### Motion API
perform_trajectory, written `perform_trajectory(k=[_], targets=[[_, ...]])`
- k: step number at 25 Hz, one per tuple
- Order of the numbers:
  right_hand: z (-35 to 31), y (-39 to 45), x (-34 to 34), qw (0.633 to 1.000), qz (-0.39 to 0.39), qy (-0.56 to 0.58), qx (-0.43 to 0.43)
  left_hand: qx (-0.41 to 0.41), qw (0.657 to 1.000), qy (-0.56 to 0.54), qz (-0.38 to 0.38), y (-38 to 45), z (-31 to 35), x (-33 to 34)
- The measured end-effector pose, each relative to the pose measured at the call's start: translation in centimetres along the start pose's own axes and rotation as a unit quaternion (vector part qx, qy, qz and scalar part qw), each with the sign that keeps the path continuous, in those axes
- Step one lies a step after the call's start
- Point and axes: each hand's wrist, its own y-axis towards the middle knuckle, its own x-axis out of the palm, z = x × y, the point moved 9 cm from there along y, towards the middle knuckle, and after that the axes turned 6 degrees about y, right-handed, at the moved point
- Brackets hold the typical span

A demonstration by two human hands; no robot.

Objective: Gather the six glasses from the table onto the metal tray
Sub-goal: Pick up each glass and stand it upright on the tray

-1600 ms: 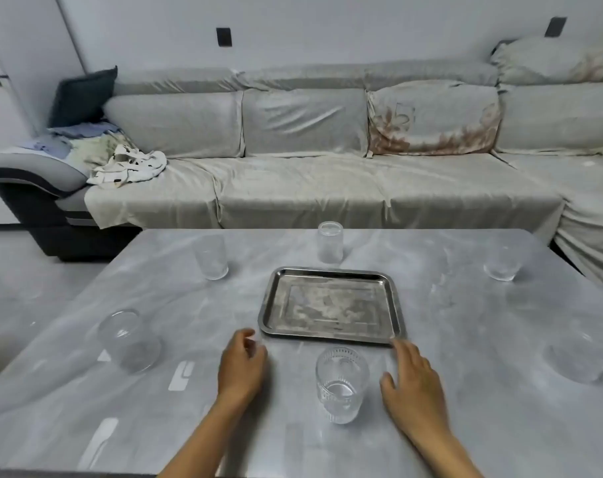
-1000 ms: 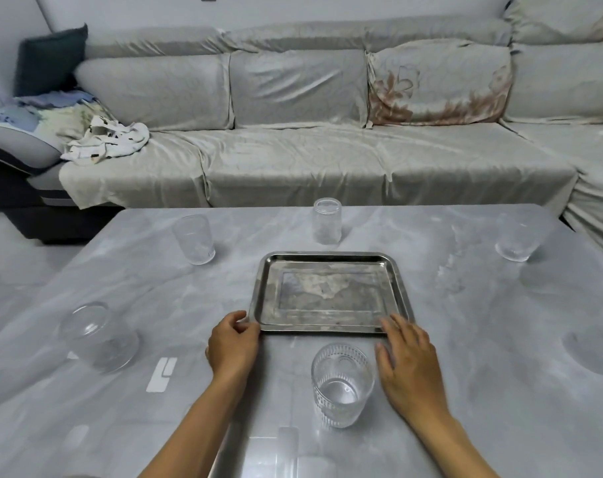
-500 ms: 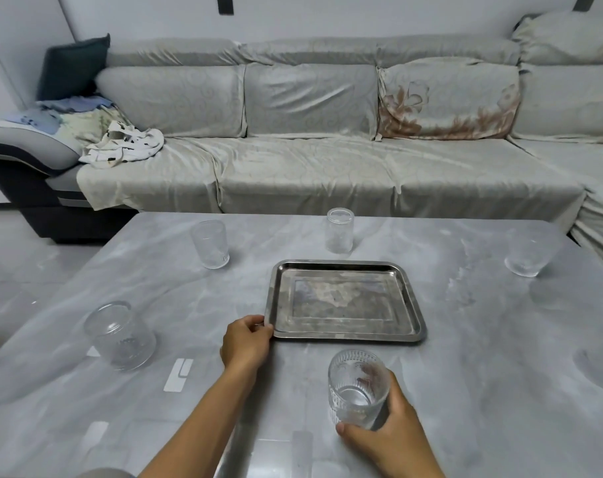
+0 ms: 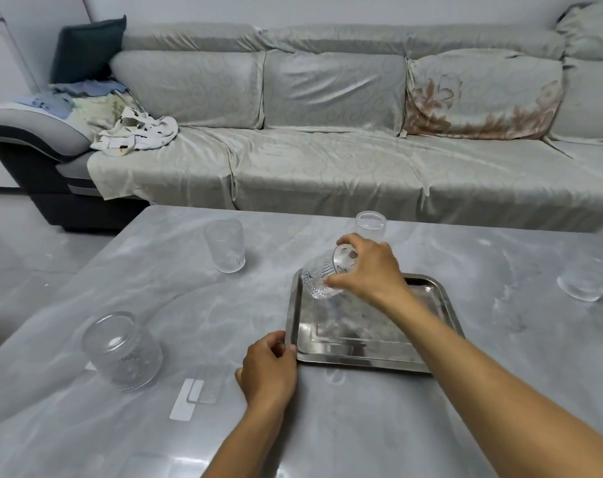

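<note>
The right hand, which half a second ago gripped the ribbed glass on the near counter, now holds it tilted over the metal tray's far-left corner. The left hand still pinches the tray's near-left corner.

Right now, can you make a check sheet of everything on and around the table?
Surface: grey marble table, shiny.
Job's things: metal tray holds no standing glass yet; ribbed glass held tilted over its far left corner; four other glasses on the table in view.
Clutter: nothing seen.
Grippers: right hand grips the ribbed glass; left hand steadies the tray's near left corner.
Cables: nothing seen.
Surroundings: covered sofa, crumpled cloth.
</note>
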Motion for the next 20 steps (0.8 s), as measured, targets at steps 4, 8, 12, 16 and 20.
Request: perform_trajectory(k=[4,8,12,16,20], targets=[[0.1,2.0,4.4,0.996,-0.044,-0.074,-0.022,-0.01,1.0,-0.011,0.0,0.0,0.2,-0.2],[-0.3,2.5,5.2,0.995,-0.031,-0.087,-0.04,-0.014,1.0,-0.007,0.016,0.2,0.1,-0.3],[0.0,2.0,5.8,0.994,-0.038,-0.083,-0.058,-0.021,1.0,0.0,-0.022,0.0,0.0,0.4],[0.0,-1.4,5.3,0.993,0.009,-0.076,-0.092,-0.018,0.994,-0.078,-0.069,0.1,1.5,-2.7],[-0.4,-8.8,5.1,0.988,0.066,0.007,-0.138,0.192,0.935,0.193,0.229,2.0,4.2,-17.3]])
